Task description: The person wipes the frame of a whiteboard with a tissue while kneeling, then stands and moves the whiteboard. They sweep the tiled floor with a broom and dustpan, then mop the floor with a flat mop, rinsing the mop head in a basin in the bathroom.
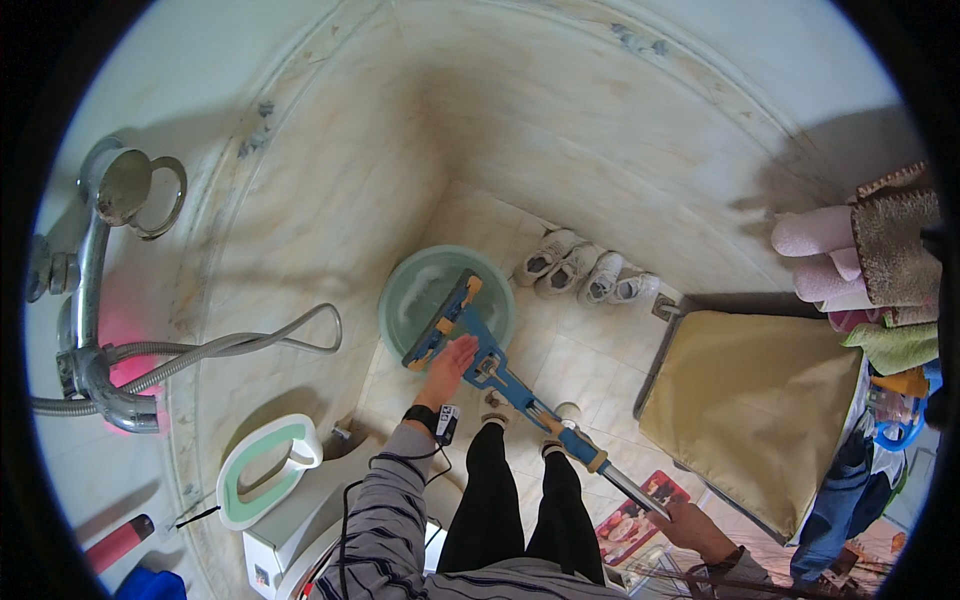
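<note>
A blue sponge mop (515, 393) with tan parts slants across the middle, its wide head tilted over a pale green basin (390, 312) on the floor. My left hand (447, 370) lies against the mop near its head, fingers stretched out rather than wrapped round it. A dark band and a small device with a cable sit at that wrist. Lower right, my right hand (692, 529) is closed round the silver end of the mop's pole. Whether the mop head touches the basin's bottom, I cannot tell.
White shoes (578, 268) line the wall beyond the basin. To the right stands a beige-covered box (750, 405), with towels (825, 255) hanging above. A metal faucet (92, 270) and shower hose (230, 343) jut from the left wall. Below is a green-white toilet seat (232, 490).
</note>
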